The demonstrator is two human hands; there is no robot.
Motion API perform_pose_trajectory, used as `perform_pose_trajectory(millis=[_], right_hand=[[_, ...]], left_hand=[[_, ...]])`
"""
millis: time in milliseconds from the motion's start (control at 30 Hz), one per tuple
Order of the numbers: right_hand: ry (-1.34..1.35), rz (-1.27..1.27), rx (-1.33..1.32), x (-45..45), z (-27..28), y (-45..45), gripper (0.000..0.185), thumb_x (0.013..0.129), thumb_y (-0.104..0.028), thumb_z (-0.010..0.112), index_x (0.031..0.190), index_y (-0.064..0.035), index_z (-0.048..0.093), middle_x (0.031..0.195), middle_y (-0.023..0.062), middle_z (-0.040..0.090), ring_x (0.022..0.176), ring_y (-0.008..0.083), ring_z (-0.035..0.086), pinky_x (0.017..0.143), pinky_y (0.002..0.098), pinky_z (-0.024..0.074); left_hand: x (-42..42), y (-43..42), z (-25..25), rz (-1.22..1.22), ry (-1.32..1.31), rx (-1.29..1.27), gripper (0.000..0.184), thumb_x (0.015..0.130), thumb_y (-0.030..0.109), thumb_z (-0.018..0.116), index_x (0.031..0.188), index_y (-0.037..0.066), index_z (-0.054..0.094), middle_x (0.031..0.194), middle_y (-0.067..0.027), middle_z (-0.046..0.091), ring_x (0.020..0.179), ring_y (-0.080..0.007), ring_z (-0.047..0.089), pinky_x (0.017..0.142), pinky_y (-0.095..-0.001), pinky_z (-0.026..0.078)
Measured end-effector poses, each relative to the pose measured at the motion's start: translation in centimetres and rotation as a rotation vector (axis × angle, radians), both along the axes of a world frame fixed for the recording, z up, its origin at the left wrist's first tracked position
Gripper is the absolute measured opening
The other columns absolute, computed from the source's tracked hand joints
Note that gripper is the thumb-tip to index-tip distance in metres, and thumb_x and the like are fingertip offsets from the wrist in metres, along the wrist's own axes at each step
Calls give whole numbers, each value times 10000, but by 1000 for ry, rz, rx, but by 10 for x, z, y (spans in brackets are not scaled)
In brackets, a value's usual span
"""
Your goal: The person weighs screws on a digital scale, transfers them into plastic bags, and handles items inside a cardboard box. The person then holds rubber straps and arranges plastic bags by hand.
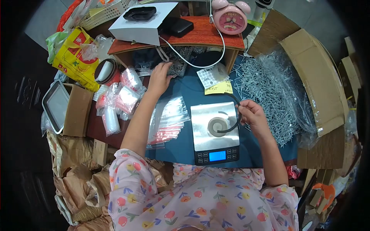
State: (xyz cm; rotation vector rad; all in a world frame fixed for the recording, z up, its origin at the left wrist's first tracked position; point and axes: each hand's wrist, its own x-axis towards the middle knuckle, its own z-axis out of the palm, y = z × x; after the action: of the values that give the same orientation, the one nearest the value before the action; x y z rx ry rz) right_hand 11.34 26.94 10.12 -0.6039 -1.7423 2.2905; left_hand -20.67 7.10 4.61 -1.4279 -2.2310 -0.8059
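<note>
My right hand pinches a dark curved strip, which arcs over the right side of the silver scale. A round grey disc lies on the scale's plate, and the display glows blue. My left hand reaches under the red wooden shelf, its fingers at a tray of small metal pieces; whether it grips anything is hidden. Clear zip bags with red edges lie fanned out between my left forearm and the scale. A yellow note lies behind the scale.
A large heap of screws spreads at the right beside cardboard. The red shelf carries a pink alarm clock. Packed plastic bags and a cardboard box stand at the left.
</note>
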Motion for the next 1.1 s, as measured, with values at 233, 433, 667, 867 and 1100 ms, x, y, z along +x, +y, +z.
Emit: perform_pose_trajectory(millis=[233, 433, 667, 867, 1100], right_hand=[[1, 17, 42, -10, 8, 0, 148, 890, -148, 609, 975, -28, 597, 781, -5, 612, 620, 36, 519, 535, 188, 405], [20, 31, 56, -19, 18, -7, 146, 893, -149, 605, 970, -25, 604, 767, -9, 602, 610, 27, 501, 533, 184, 406], [8, 31, 92, -21, 18, -10, 143, 895, -142, 597, 976, -26, 614, 751, -20, 589, 605, 22, 484, 550, 176, 404], [48, 25, 174, -31, 28, -7, 151, 889, -148, 615, 983, -29, 621, 777, -25, 600, 678, 26, 520, 581, 178, 391], [107, 76, 202, -43, 42, -13, 153, 883, -133, 630, 981, -16, 622, 757, -24, 593, 663, 37, 523, 574, 191, 396]], left_hand=[[-4, 4, -12, 86, -216, 38, 486, 687, 79, 747, 1136, 43, 565, 1057, -144, 566, 1011, -345, 543, 859, -410, 443], [-15, 14, -22, 110, -270, 38, 349, 689, 139, 779, 995, 41, 643, 1021, -148, 587, 953, -310, 575, 808, -378, 471], [-15, 19, -17, 72, -379, 128, 298, 683, 137, 779, 937, 48, 651, 971, -147, 608, 953, -326, 585, 819, -376, 469], [11, 8, -6, -68, -535, 430, 235, 758, 70, 738, 950, 2, 621, 934, -98, 658, 831, -180, 659, 747, -267, 510], [14, -3, -12, -105, -975, 413, 249, 864, -18, 610, 1099, -37, 531, 988, -81, 623, 910, -141, 630, 794, -255, 535]])
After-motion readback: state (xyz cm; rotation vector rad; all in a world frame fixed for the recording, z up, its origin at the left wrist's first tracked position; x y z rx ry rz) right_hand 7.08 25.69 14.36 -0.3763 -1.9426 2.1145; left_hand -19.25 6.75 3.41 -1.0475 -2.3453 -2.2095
